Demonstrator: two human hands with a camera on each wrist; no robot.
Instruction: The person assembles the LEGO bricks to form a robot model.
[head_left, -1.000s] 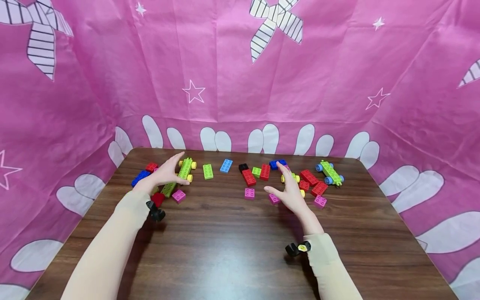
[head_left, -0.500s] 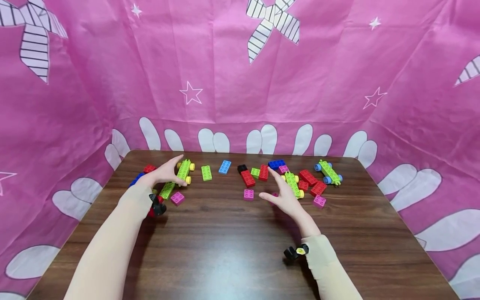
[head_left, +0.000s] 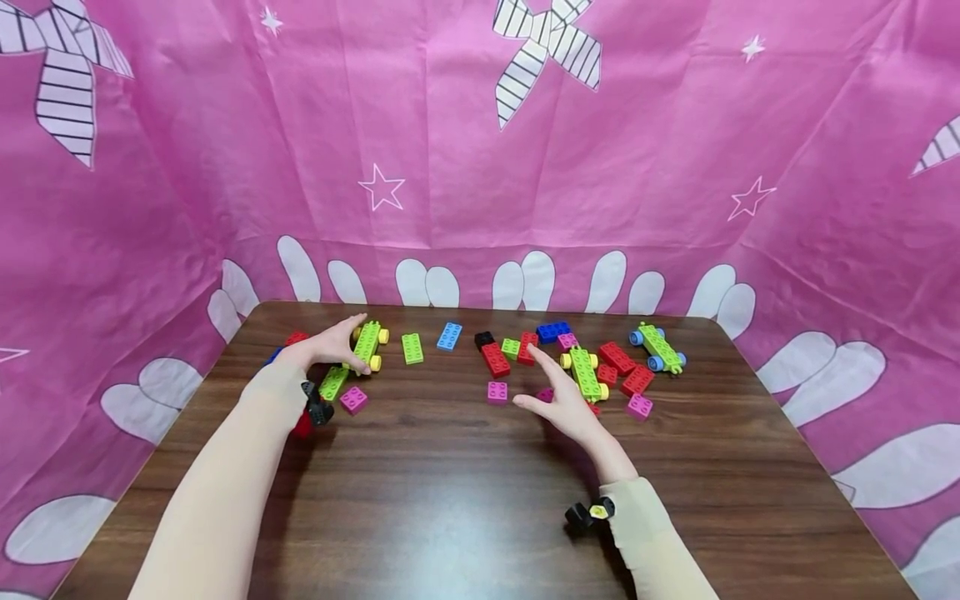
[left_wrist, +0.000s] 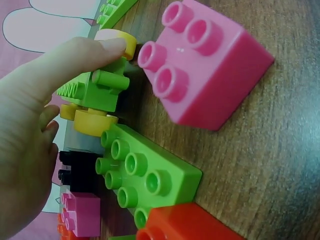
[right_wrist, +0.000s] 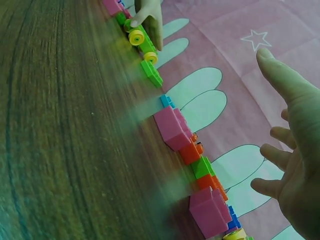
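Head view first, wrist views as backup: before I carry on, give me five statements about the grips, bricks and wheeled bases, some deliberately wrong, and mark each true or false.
1. The left grip is at the leftmost yellow-wheeled base. True.
2. The right grip is holding a brick. False: its fingers are spread and it holds nothing.
3. In the head view, the light blue brick lies between a lime brick and the black brick. True.
4. The rightmost wheeled base has red wheels. False: its wheels are blue.
5. The large-looking pink brick at the top of the left wrist view shows four studs. True.
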